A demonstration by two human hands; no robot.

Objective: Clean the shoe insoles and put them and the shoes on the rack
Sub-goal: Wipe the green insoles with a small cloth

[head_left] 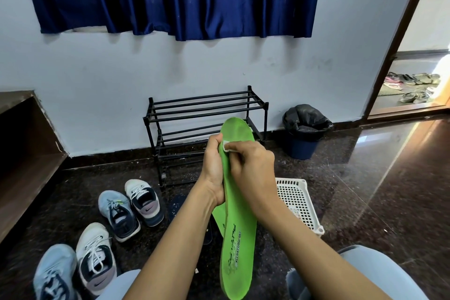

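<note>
1 green insole (237, 238) is gripped at centre by the left hand (214, 168), nearer than the rack (202, 107), w/ a mostly hidden white wipe (225, 146) pinched onto it by the right hand (252, 165); 4 shoes (143, 200) are counted near left, 1 cut off.

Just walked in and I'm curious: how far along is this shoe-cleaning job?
Early, it seems. Nothing looks finished: the four shoes stand on the floor, not on the rack. In hand: the left hand holds a green insole while the right hand presses a white wipe near its far end. Left: a dark insole on the floor, then racking everything.
</note>
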